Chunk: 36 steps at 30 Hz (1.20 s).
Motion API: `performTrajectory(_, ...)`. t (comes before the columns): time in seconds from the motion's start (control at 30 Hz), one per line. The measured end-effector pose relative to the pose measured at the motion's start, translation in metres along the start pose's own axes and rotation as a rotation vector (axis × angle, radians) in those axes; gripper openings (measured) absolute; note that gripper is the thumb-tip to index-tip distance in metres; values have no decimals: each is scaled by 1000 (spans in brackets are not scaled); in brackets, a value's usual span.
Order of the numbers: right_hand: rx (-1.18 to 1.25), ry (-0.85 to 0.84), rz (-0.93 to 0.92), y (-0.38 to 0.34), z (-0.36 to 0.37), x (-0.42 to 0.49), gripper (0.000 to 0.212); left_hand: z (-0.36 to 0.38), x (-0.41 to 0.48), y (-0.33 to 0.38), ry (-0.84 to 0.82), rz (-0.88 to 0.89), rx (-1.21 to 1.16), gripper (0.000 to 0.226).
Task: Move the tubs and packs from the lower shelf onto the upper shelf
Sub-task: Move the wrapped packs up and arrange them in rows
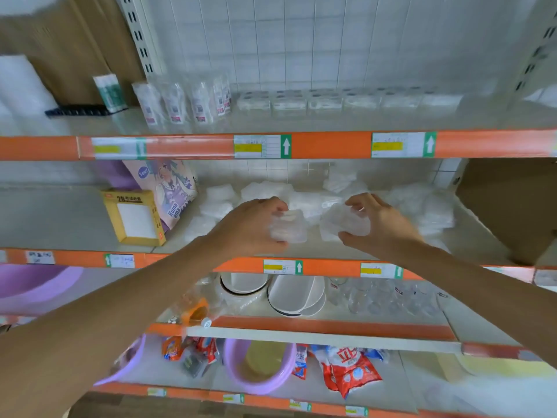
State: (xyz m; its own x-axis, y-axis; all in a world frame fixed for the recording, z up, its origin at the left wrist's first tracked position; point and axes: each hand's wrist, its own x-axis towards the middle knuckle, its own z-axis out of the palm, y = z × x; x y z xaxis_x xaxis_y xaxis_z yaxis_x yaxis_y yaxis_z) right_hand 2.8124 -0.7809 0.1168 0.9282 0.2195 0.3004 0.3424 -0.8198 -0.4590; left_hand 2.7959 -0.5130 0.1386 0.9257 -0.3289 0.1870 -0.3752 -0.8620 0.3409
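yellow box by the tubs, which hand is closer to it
Left. The left hand grips a clear tub right of the yellow box; the right hand holds a second tub farther right.

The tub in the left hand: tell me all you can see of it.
The tub is small, rectangular with rounded corners, of clear, slightly cloudy plastic. The left hand grips its left side, fingers over the far edge, thumb at the near edge, near the front of the lower shelf. Blur hides finer detail.

A cream shelving rack (139,34) with orange front rails (331,144) stands before me against a white tiled wall (301,40), evenly lit; brown wooden floor (120,408) shows beneath it.
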Motion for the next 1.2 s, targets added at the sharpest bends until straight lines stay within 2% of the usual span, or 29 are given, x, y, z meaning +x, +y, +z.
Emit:
performTrajectory(0.27, -24, 17, -55, -51, -70, 1, 61, -83, -3, 34, 100, 110, -23, 60)
performTrajectory(0.57, -100, 194, -85, -87, -138, 54, 57, -155, 28, 48, 255, 118, 19, 63)
performTrajectory(0.9, -223, 54, -30, -71, -119, 144, 47, -154, 88, 13, 229, -7, -109, 62)
performTrajectory(1.2, -290, -29, -72, -45, -103, 192, 41, -143, 163, 1, 227, -76, -83, 66)
